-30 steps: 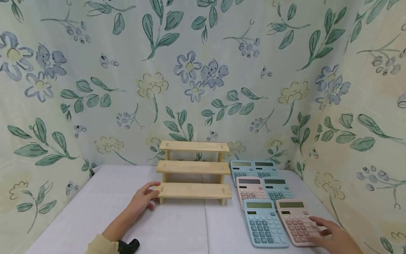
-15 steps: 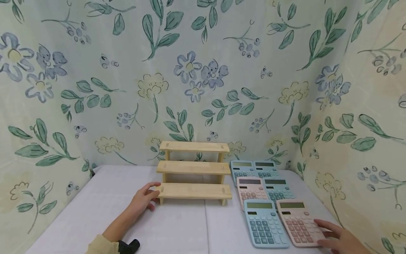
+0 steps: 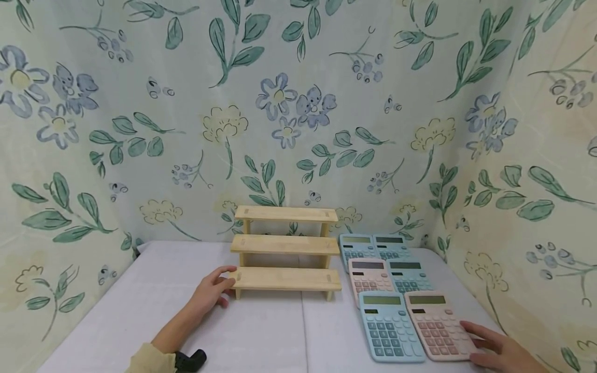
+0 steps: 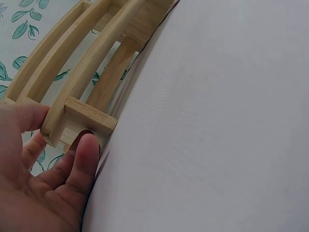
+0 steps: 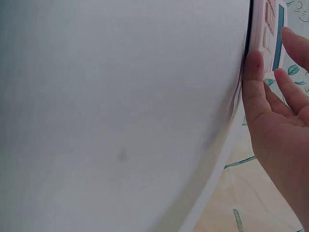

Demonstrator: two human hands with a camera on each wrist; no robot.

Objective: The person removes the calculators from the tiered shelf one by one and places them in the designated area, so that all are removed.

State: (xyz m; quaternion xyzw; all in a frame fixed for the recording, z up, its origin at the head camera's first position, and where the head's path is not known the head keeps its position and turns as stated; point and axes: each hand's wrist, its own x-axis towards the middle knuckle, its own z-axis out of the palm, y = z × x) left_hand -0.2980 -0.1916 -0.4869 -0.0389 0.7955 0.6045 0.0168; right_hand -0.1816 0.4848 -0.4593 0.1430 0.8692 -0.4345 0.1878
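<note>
A three-tier wooden display stand (image 3: 286, 278) stands on the white-covered table. My left hand (image 3: 210, 292) holds the left end of its lowest step; in the left wrist view, fingers (image 4: 36, 117) curl at the step's end and a thumb (image 4: 86, 154) lies by the leg. At the front right lies a pink calculator (image 3: 438, 327), face up. My right hand (image 3: 503, 348) is at its lower right edge, fingers spread and loosely bent. In the right wrist view one digit (image 5: 254, 65) meets the side of the calculator (image 5: 263, 29), the others standing apart from it.
A blue calculator (image 3: 392, 334) lies left of the pink one. Behind are another pink calculator (image 3: 370, 277), a blue calculator (image 3: 410, 277) and two more blue ones at the back. Floral cloth walls (image 3: 280, 171) enclose the table (image 3: 261, 336).
My right hand has shifted right, from over the front pink calculator's keys to its right edge. My left hand and the stand have stayed put.
</note>
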